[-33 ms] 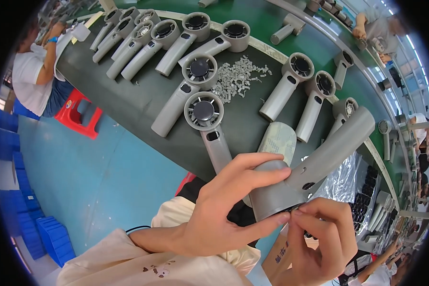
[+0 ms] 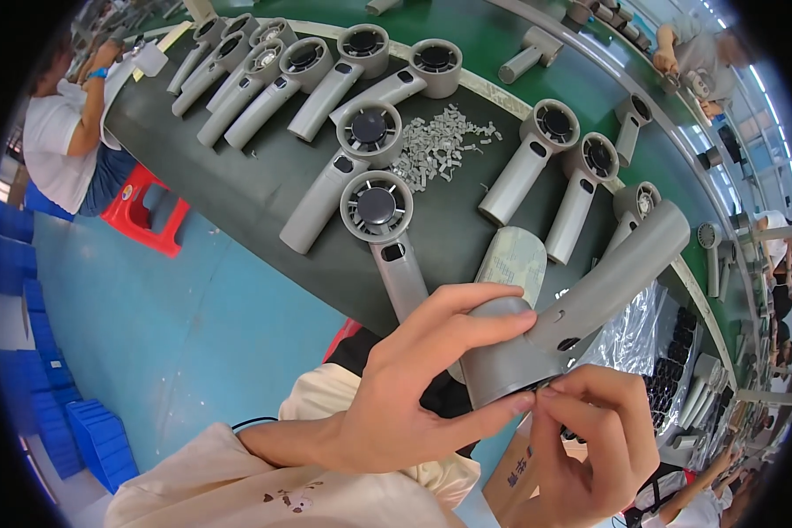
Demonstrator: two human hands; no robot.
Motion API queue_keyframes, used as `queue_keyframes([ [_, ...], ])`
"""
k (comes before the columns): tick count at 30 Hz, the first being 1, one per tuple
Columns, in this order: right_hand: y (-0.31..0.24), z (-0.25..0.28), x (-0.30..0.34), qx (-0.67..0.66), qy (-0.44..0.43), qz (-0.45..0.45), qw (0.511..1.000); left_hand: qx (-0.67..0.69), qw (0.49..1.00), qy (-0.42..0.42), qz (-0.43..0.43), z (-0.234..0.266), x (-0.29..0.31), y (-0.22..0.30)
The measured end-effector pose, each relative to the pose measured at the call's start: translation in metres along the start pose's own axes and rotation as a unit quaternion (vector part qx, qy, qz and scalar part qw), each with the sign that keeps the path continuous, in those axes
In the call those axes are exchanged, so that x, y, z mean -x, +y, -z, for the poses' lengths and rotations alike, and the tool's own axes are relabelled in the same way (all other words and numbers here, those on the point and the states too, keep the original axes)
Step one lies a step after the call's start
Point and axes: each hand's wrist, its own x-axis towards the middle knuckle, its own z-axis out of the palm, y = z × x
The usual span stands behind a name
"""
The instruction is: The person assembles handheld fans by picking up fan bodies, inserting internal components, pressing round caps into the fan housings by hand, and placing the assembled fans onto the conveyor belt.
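My left hand [image 2: 422, 378] is wrapped round the head of a grey handheld fan [image 2: 510, 356], its thumb under the rim and its fingers over the top. The fan's handle points up and to the right. At the rim of the fan head, my right hand [image 2: 598, 431] pinches with thumb and forefinger; whatever lies between those fingertips is hidden. Just beyond the left hand, another handheld fan [image 2: 377, 207] lies face up on the dark table mat [image 2: 264, 194]. A pale, patterned rounded object [image 2: 512, 260] rests behind the held fan.
Several grey fans line the back of the table, beside a heap of small grey plastic pieces [image 2: 436, 145]. Clear plastic bags [image 2: 629, 330] and black parts [image 2: 673, 352] lie at right. A co-worker [image 2: 62, 132] sits at far left near a red stool [image 2: 145, 211]. Blue bins [image 2: 101, 440] stand lower left.
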Motion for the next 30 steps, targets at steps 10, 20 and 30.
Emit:
queue_keyframes([
  [10, -0.003, -0.005, -0.001, -0.031, 0.027, -0.029, 0.999, -0.057, 0.998, -0.006, 0.014, 0.002, -0.003, 0.004],
  [20, 0.005, 0.000, -0.005, -0.034, 0.011, 0.007, 0.999, 0.028, 0.998, -0.015, 0.063, 0.002, -0.002, 0.003],
  [30, 0.003, -0.021, 0.016, -0.026, 0.116, -0.018, 0.993, 0.059, 0.998, -0.008, 0.018, 0.009, 0.000, 0.006],
])
